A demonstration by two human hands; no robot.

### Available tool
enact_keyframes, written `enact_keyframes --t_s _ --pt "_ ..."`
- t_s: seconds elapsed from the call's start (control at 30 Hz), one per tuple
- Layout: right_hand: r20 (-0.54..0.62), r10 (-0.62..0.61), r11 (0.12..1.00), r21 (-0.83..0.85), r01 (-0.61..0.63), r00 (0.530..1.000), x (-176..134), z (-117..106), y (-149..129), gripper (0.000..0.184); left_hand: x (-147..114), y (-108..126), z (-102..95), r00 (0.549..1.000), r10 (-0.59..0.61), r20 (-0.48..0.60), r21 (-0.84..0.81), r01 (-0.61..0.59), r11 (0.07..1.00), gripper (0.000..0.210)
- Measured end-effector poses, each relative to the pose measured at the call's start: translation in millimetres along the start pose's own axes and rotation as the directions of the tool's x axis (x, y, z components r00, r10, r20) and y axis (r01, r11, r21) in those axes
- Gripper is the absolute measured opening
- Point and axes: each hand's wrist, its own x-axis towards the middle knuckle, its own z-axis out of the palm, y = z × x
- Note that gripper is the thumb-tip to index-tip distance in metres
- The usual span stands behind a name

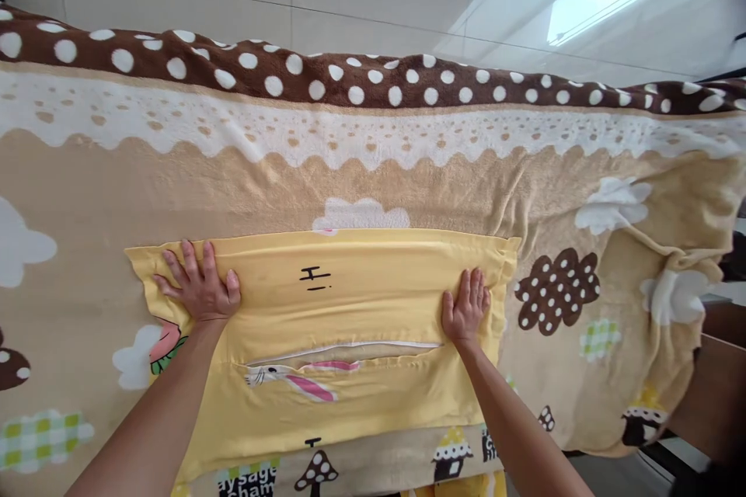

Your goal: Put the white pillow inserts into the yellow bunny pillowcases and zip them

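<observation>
yellow cloth (373, 303) lies beneath left hand (202, 286) and right hand (465, 306).

Bare forearms (160, 404), narrower wrists (210, 320); left grip (203, 291) and right grip (465, 312) bare

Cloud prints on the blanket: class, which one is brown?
The white-dotted cloud to the right of the right hand. Its brown ground sets it apart from the white clouds and green-checked clouds.
</observation>
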Motion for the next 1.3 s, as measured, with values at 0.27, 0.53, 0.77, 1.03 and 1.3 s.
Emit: enact_keyframes --t_s 0.27,0.53,0.77,1.03,1.3 --pt "-0.054 -0.024 0.999 0.044 0.027 0.998 7 1 -8 0.070 6 8 -5.3 0.999 0.031 -0.029 -0.002 -0.031 1.000 0.075" --pt "-0.062 -0.017 1.000 0.024 0.018 0.998 9 4 -9 0.069 13 14 -12.4 0.999 0.040 0.023 -0.022 -0.039 0.999 0.072" --pt "0.034 0.052 0.989 0.140 -0.056 0.998 21 -9 -6 0.066 -11 -7 -62.6 0.952 0.159 0.263 -0.126 -0.130 0.984 0.080" --pt "0.018 -0.494 0.823 0.332 0.461 0.869 -132 -46 -166 0.065 -239 96 -28.7 0.911 0.290 0.294 -0.140 -0.260 0.956 0.062" --pt "-0.053 -0.129 0.985 0.110 0.134 0.990 -216 -3 -23 0.062 -296 -51 -60.1 0.994 -0.096 0.049 0.101 0.090 0.991 0.062"
